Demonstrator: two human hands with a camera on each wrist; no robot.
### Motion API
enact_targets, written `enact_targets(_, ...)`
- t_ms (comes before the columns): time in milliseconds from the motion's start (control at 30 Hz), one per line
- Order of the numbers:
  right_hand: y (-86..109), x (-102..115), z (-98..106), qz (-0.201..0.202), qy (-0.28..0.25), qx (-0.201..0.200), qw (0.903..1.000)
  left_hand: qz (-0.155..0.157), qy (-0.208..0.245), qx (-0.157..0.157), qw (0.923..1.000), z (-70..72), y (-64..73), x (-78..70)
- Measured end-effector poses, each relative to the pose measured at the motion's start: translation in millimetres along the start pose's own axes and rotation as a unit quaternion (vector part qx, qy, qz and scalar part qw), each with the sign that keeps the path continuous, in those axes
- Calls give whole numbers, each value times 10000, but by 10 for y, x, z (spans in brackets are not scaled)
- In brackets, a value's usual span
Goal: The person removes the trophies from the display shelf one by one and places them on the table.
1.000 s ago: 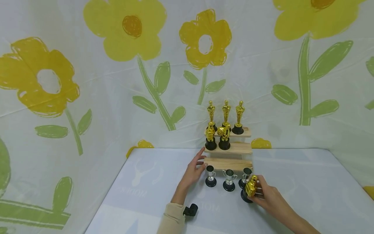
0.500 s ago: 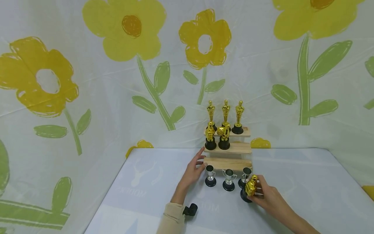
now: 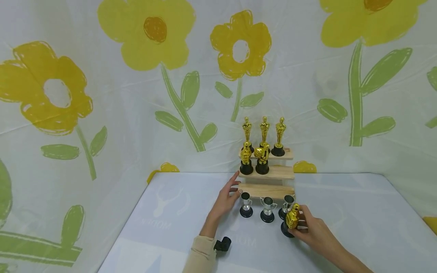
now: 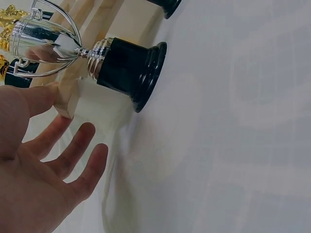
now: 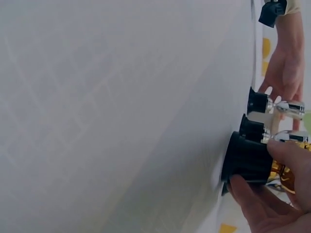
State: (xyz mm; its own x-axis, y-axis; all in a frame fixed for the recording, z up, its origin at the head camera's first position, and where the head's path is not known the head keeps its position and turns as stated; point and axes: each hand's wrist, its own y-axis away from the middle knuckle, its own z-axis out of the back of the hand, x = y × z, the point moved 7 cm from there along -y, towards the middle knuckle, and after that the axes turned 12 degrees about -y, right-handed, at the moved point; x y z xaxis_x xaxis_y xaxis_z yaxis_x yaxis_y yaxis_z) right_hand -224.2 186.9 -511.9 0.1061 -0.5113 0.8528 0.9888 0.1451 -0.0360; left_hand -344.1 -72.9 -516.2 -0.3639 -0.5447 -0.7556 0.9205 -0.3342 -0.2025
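My right hand (image 3: pixel 315 229) grips a gold thumbs-up trophy (image 3: pixel 292 217) with a black base (image 5: pixel 249 158), in front of the stand's right end. Thumb and fingers are on either side of it. At the other end, my left hand (image 3: pixel 225 199) touches the wooden stepped stand (image 3: pixel 266 191) with thumb and index finger, its other fingers spread and nearly straight. Silver cups stand in a row before the stand: a left one (image 3: pixel 246 204), a middle one (image 3: pixel 268 209), and a right one (image 3: pixel 286 204) partly hidden by the gold trophy.
Two gold thumbs-up trophies (image 3: pixel 262 159) stand on the middle step, towards the left. Three gold figure statuettes (image 3: pixel 264 131) occupy the top step. A flowered curtain (image 3: pixel 290 76) hangs behind the pale table (image 3: pixel 164 227). A black device (image 3: pixel 223 244) sits at my left wrist.
The gold trophy in my right hand has turned slightly and shifted a little to the left. My left hand and the silver cups have stayed put.
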Motion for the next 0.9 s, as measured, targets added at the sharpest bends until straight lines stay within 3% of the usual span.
enact_targets(300,71,26,113,-102,21,-130,9999,-55,18,5,10000,-2,12,-21)
enact_targets(567,102,231,329,-156,570,-182,9981,55,-23,-10,10000,32,16,-1)
enact_targets(733,-56,507,562,448,744,-599,9944,-39,41,-37,10000,41,9,-11)
enact_targets(900,-327,774,768,1133,453,-700,9901,-79,111,-20,9999,11,-6,1)
